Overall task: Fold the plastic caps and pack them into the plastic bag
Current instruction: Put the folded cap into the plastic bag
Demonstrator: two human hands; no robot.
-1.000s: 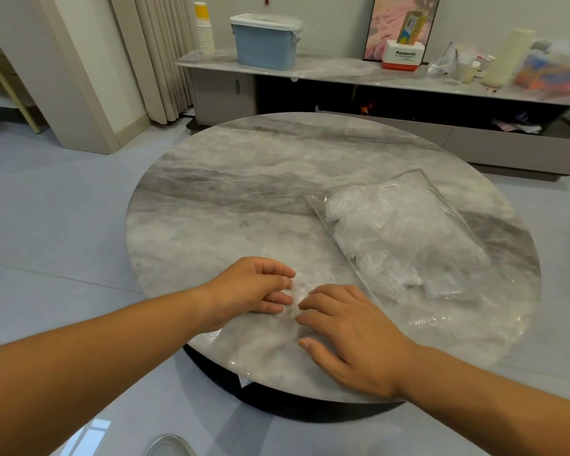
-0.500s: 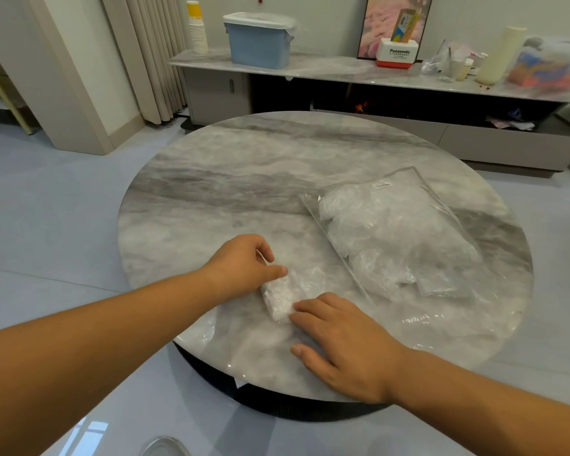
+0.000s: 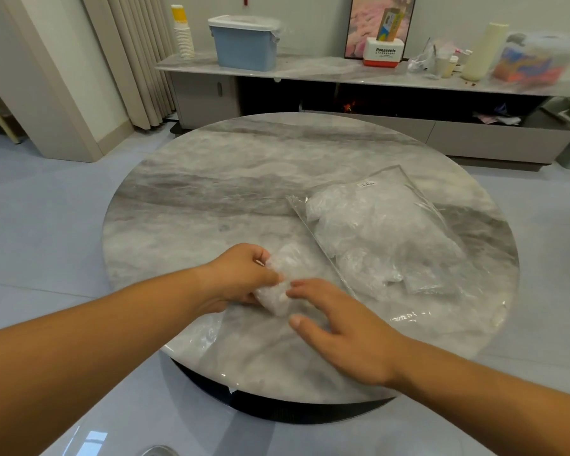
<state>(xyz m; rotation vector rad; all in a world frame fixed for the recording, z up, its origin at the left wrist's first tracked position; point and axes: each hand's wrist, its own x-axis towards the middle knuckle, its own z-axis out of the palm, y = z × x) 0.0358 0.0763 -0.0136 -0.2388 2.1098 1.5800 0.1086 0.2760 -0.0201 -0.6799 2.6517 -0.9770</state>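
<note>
A folded clear plastic cap (image 3: 282,284) lies on the round marble table (image 3: 211,199) near its front edge. My left hand (image 3: 241,278) grips the cap's left side, thumb on top and fingers curled under it. My right hand (image 3: 339,327) hovers just right of the cap with fingers spread and relaxed, its fingertips at the cap's edge. A clear plastic bag (image 3: 379,232) holding several folded caps lies flat on the table to the right, its open edge toward the cap.
A thin clear sheet (image 3: 408,317) covers the table's front right. Behind the table stands a long low cabinet (image 3: 343,77) with a blue lidded bin (image 3: 244,44), paper cups (image 3: 183,37), a white Panasonic box (image 3: 384,52) and clutter. Grey tiled floor surrounds the table.
My left hand has closed round the folded cap and tilted it up off the table. My right hand lifted from flat on the table and its fingers spread.
</note>
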